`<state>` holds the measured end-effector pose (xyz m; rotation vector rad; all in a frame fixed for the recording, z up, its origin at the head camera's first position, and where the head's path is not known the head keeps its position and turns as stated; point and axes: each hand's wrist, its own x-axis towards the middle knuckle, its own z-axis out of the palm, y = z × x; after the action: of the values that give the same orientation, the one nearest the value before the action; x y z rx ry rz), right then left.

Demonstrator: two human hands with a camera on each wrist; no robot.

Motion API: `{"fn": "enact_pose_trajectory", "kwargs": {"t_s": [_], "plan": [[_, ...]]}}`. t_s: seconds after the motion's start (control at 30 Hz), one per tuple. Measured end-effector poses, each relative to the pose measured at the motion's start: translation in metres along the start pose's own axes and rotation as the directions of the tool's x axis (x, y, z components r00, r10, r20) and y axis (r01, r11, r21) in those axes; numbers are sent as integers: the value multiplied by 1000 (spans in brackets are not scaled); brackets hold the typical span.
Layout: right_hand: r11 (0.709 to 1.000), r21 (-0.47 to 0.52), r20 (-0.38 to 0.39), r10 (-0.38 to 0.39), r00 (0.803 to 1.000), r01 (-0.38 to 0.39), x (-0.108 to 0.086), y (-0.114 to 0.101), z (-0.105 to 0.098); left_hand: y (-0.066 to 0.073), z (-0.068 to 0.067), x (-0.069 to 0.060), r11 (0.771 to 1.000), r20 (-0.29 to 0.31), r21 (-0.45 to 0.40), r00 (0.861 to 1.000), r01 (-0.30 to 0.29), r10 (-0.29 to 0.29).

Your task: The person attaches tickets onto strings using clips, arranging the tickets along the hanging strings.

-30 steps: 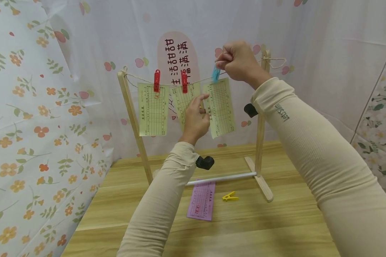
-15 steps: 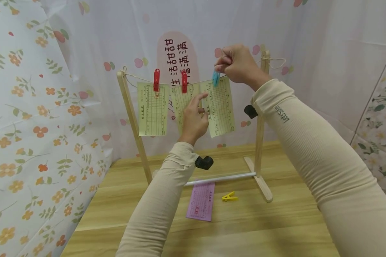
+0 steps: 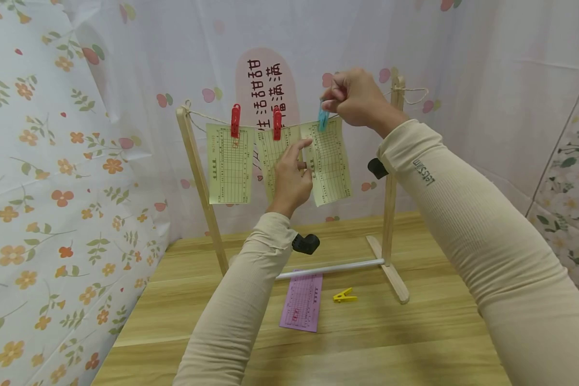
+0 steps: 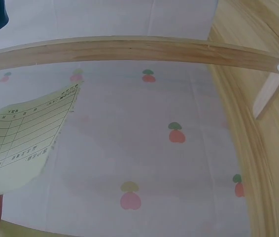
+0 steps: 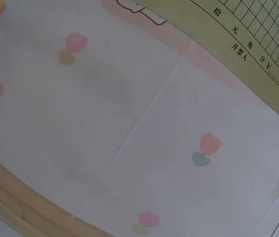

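Observation:
My right hand (image 3: 357, 99) pinches a light-blue clothespin (image 3: 323, 118) at the string (image 3: 296, 125), over the top of a yellow-green receipt slip (image 3: 332, 166). At that slip's left edge, my left hand (image 3: 291, 179) holds the paper between its fingers, the thumb mostly hidden. Two more yellow-green slips hang to the left under red clothespins: one slip (image 3: 229, 171) at the far left, and a middle slip (image 3: 270, 155) partly behind my left hand. The left wrist view shows the lower part of a slip (image 4: 26, 133); in the right wrist view a slip (image 5: 258, 44) crosses the upper right corner.
The string runs between a left wooden post (image 3: 200, 182) and a right wooden post (image 3: 390, 214), joined low by a white rod (image 3: 338, 266). On the wooden table (image 3: 366, 343) lie a purple slip (image 3: 301, 303) and a yellow clothespin (image 3: 344, 295). A printed curtain (image 3: 140, 64) stands behind.
The blue clothespin and my right hand have come down slightly, so the pin overlaps the slip's top more. The right slip has shifted a little left. My left hand stays nearly still.

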<state>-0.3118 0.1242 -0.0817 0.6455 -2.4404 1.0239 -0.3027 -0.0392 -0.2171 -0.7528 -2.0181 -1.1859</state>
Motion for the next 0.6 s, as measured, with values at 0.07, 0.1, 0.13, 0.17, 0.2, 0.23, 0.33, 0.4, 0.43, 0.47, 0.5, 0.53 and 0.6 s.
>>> {"fn": "enact_pose_trajectory", "kwargs": {"t_s": [0.07,0.1,0.13,0.17,0.2,0.23,0.33,0.4,0.43,0.47,0.5,0.53,0.6], "plan": [[1000,5,17,15,1000,-15,0,0,-1,0,0,0,1000,-1,1,1000,-1,1],[1000,3,26,20,999,-20,0,0,-1,0,0,0,1000,-1,2,1000,1,-1],[1000,0,35,25,999,-25,0,0,-1,0,0,0,1000,0,3,1000,1,-1],[1000,1,44,27,999,-27,0,0,-2,0,0,0,1000,1,3,1000,1,-1],[1000,5,52,26,998,-27,0,0,-2,0,0,0,1000,1,6,1000,1,-1],[1000,6,60,25,998,-26,0,0,-2,0,-1,0,1000,1,8,1000,3,-3],[1000,6,86,-1,996,0,-1,1,-4,0,-2,0,1000,3,20,1000,7,-7],[1000,-15,93,-21,995,23,-3,2,-4,1,-2,-1,999,6,31,1000,13,-13],[999,-28,97,-30,995,32,-4,2,-5,1,-3,-1,999,10,32,1000,16,-16],[998,-37,99,-38,994,42,-4,2,-5,1,-3,-1,999,14,35,1000,18,-18],[998,-50,97,-44,994,49,-4,2,-5,1,-3,-1,999,18,40,1000,20,-20],[997,-55,99,-42,994,47,-5,2,-5,1,-4,-1,999,20,39,1000,21,-22],[997,-62,101,-42,994,48,-5,1,-4,2,-4,-1,999,27,38,999,22,-23]]}}
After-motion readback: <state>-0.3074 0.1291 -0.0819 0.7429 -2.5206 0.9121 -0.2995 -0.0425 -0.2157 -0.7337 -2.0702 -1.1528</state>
